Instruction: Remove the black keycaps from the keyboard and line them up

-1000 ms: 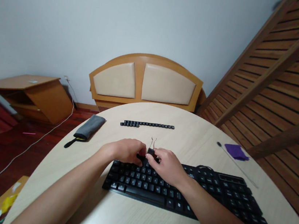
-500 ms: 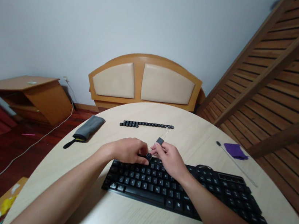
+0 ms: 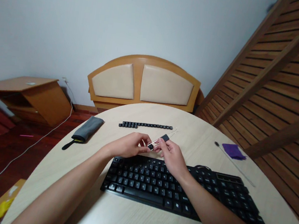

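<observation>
A small black keycap (image 3: 150, 146) is pinched between the thumb and fingers of my left hand (image 3: 131, 144), just above the far edge of the black keyboard (image 3: 144, 196). My right hand (image 3: 172, 155) grips a keycap puller (image 3: 165, 137) with a dark grey handle and thin wire loops. One wire end reaches the keycap; the other points away toward the back of the table. Whether the wire still hooks the keycap I cannot tell. Beyond my hands, several loose keycaps (image 3: 147, 125) lie in rows on the table. My right forearm covers part of the keyboard.
On the round table (image 3: 92, 214), a grey pouch (image 3: 88, 129) lies at left. A purple cloth (image 3: 233, 151) and a thin brush (image 3: 236, 165) with a dark tip lie at right. The keyboard's cable (image 3: 203, 167) coils behind it.
Both hands have lifted slightly away from the keyboard with the keycap. The puller has turned, its free wire end now pointing further right. The view has shifted a little.
</observation>
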The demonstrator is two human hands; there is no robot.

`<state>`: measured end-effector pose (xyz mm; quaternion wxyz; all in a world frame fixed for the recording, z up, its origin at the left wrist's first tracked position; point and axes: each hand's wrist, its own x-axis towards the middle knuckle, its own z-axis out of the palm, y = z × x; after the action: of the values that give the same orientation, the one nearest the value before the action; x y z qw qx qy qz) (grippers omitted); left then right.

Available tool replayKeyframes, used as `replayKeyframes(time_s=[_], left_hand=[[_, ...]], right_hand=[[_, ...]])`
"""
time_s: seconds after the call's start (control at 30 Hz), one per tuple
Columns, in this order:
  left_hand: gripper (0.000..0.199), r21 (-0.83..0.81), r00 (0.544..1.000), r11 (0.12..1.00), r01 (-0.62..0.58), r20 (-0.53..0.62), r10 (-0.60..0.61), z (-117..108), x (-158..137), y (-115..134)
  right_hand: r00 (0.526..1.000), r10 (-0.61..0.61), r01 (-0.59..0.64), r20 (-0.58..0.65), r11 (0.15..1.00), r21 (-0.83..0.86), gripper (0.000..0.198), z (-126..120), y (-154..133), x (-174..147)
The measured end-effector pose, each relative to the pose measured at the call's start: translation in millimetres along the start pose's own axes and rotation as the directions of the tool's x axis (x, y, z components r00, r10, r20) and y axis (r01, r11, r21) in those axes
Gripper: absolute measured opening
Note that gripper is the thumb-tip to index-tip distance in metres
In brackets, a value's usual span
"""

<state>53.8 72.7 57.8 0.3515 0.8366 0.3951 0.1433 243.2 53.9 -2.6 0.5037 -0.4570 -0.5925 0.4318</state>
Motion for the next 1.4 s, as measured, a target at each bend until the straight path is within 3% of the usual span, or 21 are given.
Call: replayKeyframes(time_s=[0.3,0.63,0.87,1.07,1.4], left_hand=[[0.016,-0.033,0.995,0.999,-0.019,-0.095,0.016,4.2,3.7,-9.6],[0.017,-0.116,0.998,0.992,-0.055,-0.02,0.053,-0.3,7.1,-6.2],[0.024,-0.151,0.986,0.981,-0.126,-0.129,0.107,4.0,3.8,-6.3],[0.015,-0.054,0.986,0.987,-0.152,-0.073,0.147,0.7,2.5,1.3],[0.015,0.158,0.943,0.936,-0.316,-0.062,0.328,-0.8,3.4,-4.9]], right_hand=[[0.999,0.033,-0.033,-0.001,0.999,0.016,0.05,-0.6,8.3,1.9],[1.0,-0.001,0.001,0.011,1.0,0.004,0.047,-1.0,3.0,0.5],[1.0,-0.002,0.002,-0.021,1.0,-0.009,0.052,0.0,3.6,1.0],[1.0,0.004,-0.004,-0.011,1.0,0.004,0.045,-0.4,6.9,1.2],[0.997,0.071,-0.07,0.031,0.997,-0.04,0.045,-1.2,6.3,2.1]])
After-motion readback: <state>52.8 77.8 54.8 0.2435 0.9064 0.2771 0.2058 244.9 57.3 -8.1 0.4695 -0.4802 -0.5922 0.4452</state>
